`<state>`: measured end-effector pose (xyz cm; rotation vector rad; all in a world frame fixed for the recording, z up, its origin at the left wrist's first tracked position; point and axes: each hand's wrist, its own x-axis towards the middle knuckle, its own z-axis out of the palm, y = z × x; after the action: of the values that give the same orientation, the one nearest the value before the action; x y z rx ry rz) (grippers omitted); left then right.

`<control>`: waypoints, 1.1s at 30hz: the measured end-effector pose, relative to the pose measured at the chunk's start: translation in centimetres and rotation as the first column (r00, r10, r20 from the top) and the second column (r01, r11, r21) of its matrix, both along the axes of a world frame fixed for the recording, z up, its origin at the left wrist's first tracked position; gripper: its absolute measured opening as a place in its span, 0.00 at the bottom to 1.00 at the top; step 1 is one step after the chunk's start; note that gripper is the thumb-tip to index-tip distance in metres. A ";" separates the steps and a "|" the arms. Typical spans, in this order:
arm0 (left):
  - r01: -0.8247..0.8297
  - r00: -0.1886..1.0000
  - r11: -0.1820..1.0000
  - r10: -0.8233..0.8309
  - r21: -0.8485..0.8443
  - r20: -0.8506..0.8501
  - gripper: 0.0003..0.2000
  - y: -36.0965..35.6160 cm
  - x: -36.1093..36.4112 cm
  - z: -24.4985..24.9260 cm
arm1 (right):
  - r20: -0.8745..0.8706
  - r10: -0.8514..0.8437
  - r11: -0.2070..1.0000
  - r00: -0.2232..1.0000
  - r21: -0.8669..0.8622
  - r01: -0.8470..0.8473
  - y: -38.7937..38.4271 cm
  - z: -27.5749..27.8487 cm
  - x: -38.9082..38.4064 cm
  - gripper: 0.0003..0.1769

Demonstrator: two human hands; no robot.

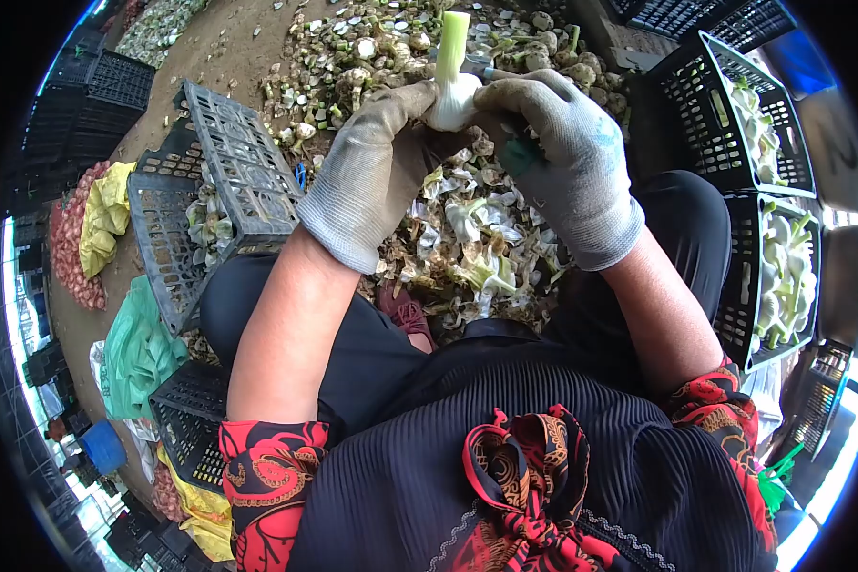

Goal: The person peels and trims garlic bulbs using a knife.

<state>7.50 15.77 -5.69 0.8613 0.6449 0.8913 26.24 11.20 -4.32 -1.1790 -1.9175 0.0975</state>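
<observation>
Bow (526, 467) closest, bulb (453, 103) up between both hands

Arms come up past the bow, patterned sleeves (275, 477) clear of the gloves. Bulb is beyond the knees, stem (454, 48) up, roughly upright. Left hand (377, 162) is clamped on its left side, right hand (562, 157) on its right. Digits behind the bulb are hidden, so can't tell how those sit. Grey bit behind the right hand: can't tell what it is.

Step looks like two-handed work on the bulb's outer layers. To do it well: one hand steadies the base, the other works loose skin off with the thumb. Press lightly; bulb skin looks smooth and could slip in knit gloves. Leave the stem unbent.

Peel (486, 229) is piled below the hands, between the legs, shoe (405, 315) at its edge. A dropped bulb would be hard to spot there. Left knee (243, 291) sits by a tilted crate (248, 157), which limits that side. Right knee (696, 214) is near two loaded crates, lower one (739, 281) and upper one (705, 124). Green bag (143, 348) lies left. Past the hands: heap (353, 95) of bulbs and scraps. Far left: yellow sack (110, 214), stacked crates (114, 81).
</observation>
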 end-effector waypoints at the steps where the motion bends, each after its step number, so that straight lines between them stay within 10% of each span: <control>1: -0.021 1.000 1.000 0.021 -0.006 0.011 0.17 -0.1 0.2 0.0 | 0.009 -0.017 1.000 1.000 -0.001 0.017 -0.1 0.2 -0.1 0.14; 11: -0.224 0.945 0.974 0.228 -0.041 0.234 0.14 0.8 -0.3 0.0 | 0.344 0.491 0.831 0.800 -0.461 -0.311 -1.5 -1.9 -2.9 0.13; 19: 0.024 0.903 0.979 0.065 -0.202 0.424 0.19 2.1 -3.6 -0.6 | 0.084 0.409 0.811 0.909 -0.491 -0.319 -0.4 -3.4 -2.3 0.13; 22: -0.072 0.941 0.978 0.132 -0.197 0.311 0.18 1.9 -3.9 -1.0 | 0.123 0.307 0.811 0.944 -0.554 -0.191 -0.2 -4.6 -1.4 0.22; 27: 0.012 0.997 0.997 -0.017 -0.080 -0.069 0.21 0.5 -3.3 -0.3 | -0.282 0.110 0.867 0.953 -0.441 -0.230 0.8 -3.7 -1.5 0.30; 29: 0.189 0.821 0.955 -0.025 0.231 -0.570 0.22 -0.6 -3.5 0.7 | -0.640 0.052 0.712 0.767 -0.515 -0.478 0.8 -3.3 -1.3 0.27; 33: 0.200 0.748 0.904 0.108 0.377 -0.654 0.24 -1.0 -1.9 -0.5 | -0.768 -0.037 0.629 0.639 -0.515 -0.582 1.0 -4.8 -1.2 0.18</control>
<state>5.63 14.73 -6.22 1.6324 1.0611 0.6677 25.00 12.21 -9.14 -1.0136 -1.2853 1.4630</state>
